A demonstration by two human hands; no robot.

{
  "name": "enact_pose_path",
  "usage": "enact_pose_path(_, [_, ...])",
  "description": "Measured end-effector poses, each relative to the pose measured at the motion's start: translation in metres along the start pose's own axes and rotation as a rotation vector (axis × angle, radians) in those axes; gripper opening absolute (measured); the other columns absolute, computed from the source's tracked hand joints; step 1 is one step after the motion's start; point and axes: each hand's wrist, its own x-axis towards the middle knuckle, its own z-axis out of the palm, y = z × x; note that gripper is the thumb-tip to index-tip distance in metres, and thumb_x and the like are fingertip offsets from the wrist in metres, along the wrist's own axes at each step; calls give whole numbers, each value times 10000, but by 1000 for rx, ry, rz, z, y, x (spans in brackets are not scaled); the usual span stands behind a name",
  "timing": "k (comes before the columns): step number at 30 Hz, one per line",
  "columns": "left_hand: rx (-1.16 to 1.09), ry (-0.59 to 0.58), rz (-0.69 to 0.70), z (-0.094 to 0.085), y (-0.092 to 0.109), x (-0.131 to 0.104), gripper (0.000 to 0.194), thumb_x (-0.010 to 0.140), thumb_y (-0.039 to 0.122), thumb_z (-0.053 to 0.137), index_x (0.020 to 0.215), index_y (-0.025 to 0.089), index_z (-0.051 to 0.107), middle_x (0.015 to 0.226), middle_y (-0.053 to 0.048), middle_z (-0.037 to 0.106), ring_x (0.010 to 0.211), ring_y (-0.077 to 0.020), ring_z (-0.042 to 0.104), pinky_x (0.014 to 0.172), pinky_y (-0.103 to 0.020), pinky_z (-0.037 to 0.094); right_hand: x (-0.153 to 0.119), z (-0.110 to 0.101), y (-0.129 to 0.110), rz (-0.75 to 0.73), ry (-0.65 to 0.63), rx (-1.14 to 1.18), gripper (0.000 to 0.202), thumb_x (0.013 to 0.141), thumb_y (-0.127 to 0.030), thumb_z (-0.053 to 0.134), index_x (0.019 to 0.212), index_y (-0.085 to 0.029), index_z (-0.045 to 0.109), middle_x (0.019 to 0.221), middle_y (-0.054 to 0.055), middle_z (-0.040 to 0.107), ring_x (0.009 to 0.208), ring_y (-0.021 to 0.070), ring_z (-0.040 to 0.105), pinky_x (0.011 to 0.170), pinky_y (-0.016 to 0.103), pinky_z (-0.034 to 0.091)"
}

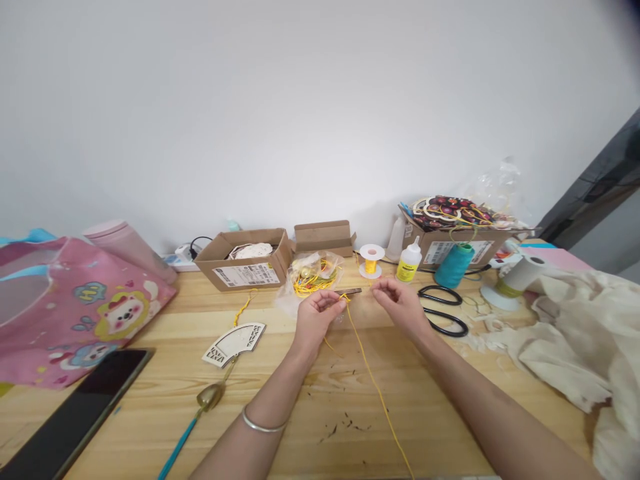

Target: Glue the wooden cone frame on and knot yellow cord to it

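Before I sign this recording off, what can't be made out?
Head view:
Yellow cord: near end, cut off by the bottom edge.
Left hand: cord inside grip, hidden by the fingers.
Right hand: anything pinched, too small.
Black handles: what they join, hidden by the right wrist.
Yellow bottle label: print too small.

A: Legible text?
B: None — printed label [247, 274] on left carton [207, 269] too small; likewise striped label [436, 253] on right carton [440, 235], yellow label [407, 271] on white bottle [412, 253].
A: Pink bag [30, 320]?
B: Marked with letter-like shape [89, 292] — not identifiable.
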Motion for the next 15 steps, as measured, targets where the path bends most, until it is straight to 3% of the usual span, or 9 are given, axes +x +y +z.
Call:
enact_pose_path(2, [-6, 5, 14, 0, 0, 0, 212, 525, 249, 685, 672, 148, 568, 655, -1, 619, 613, -91, 547, 593, -199, 411, -1, 2, 2, -174, -137, -182, 164, 714, -248, 441, 719, -177, 589, 710, 42, 601, 637, 145, 529, 586, 269, 402])
enact_pose_path(4, [-14, 12, 27, 0, -1, 1, 213, 525, 246, 685, 677, 148, 573, 658, 0, 620, 623, -92, 551, 615, -203, 414, -6, 7, 1, -355, -325, -363, 225, 735, -245, 435, 874, -181, 600, 978, 81, 594, 890, 190, 529, 770, 312, 391])
enact_pose_path(7, [-15, 27, 33, -1, -2, 2, 216, 525, 242, 686, 684, 147, 576, 662, 2, 621, 629, -87, 552, 632, -200, 413, -16, 4, -11, -381, -519, -638, 431, 724, -324, 477, 1108, -129, 494, 1200, 144, 459, 1091, 237, 422, 885, 345, 333])
enact_pose_path(9, [-7, 39, 25, -1, -2, 2, 224, 521, 245, 688, 685, 143, 574, 658, -1, 622, 623, -89, 551, 622, -200, 413, -23, -14, -24, -243, -620, -836, 402, 762, -358, 424, 1052, -104, 536, 1110, 169, 532, 1001, 238, 504, 819, 330, 387])
enact_pose_path(12, [-2, 38, 13, -1, -2, 2, 236, 511, 247, 692, 686, 140, 574, 654, -5, 623, 616, -94, 552, 610, -205, 414, -34, -58, -47, 34, -630, -1131, 473, 826, -397, 270, 717, -121, 639, 708, 136, 649, 690, 223, 609, 621, 308, 439])
enact_pose_path(15, [5, 25, 15, 1, -1, 2, 231, 511, 245, 692, 678, 140, 572, 652, -4, 622, 617, -94, 552, 613, -204, 413, -38, -87, -59, 2, -481, -1236, 473, 835, -386, 255, 676, -137, 625, 711, 120, 647, 680, 218, 603, 606, 306, 435])
